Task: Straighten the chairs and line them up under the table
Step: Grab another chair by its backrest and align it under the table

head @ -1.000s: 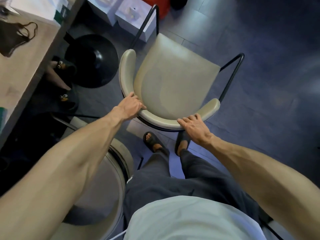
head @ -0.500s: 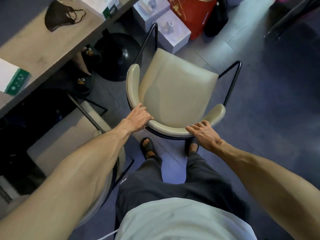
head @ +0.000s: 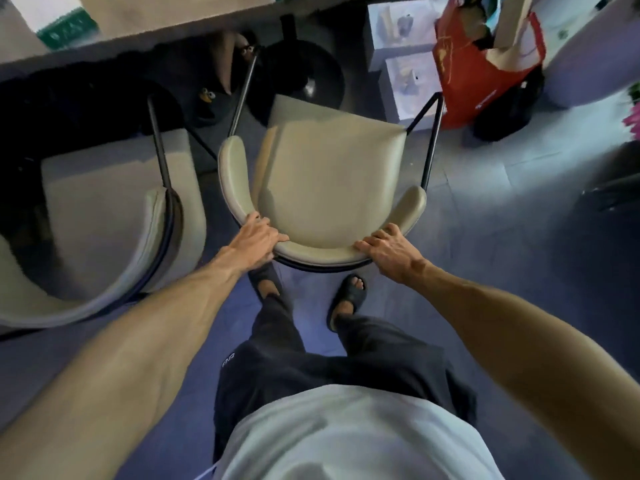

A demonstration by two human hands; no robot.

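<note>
Beige chair (head: 329, 188) gripped at the curved backrest, left hand (head: 254, 239) clenched over its left bend, right hand (head: 391, 249) clasped over its right bend. Squared to the worktop (head: 145, 32) edge now, front legs near the black pedestal base (head: 304, 81), but seat not yet under: mostly out on the floor. Judged about half done for this one; a straight push forward left. Second chair (head: 104, 216) just beside on the left, seat front tucked into shadow beneath the worktop edge, backrest out; seemingly needing little more. Red bag (head: 485, 71) and white boxes (head: 405, 84) near the right front leg, a possible snag.
</note>
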